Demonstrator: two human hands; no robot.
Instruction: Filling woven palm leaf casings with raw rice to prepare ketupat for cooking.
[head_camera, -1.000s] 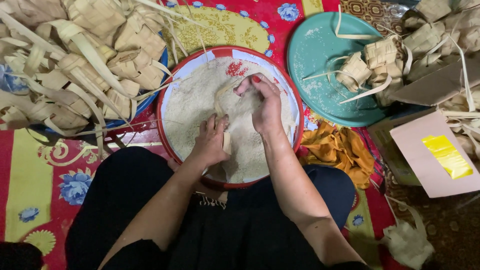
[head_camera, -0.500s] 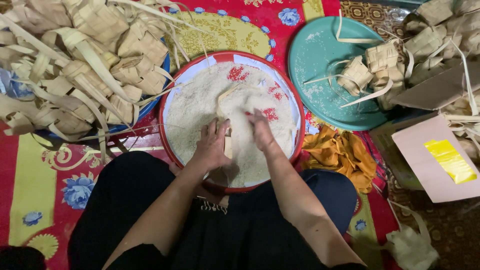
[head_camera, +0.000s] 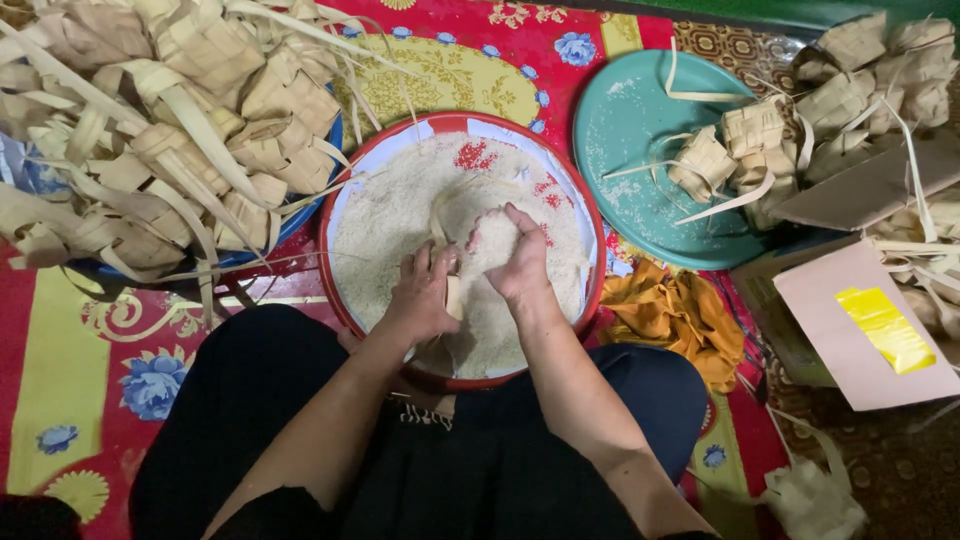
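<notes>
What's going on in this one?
A seated person works over a red-rimmed tray of rice. The left hand grips a woven palm-leaf pouch, while the right hand, cupped with rice, rests beside its top. Empty pouches are heaped at the left; a few more lie on a teal plate.

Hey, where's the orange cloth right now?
In the head view, the orange cloth lies crumpled on the red mat, right of the red-rimmed rice tray, just below the teal plate.
</notes>
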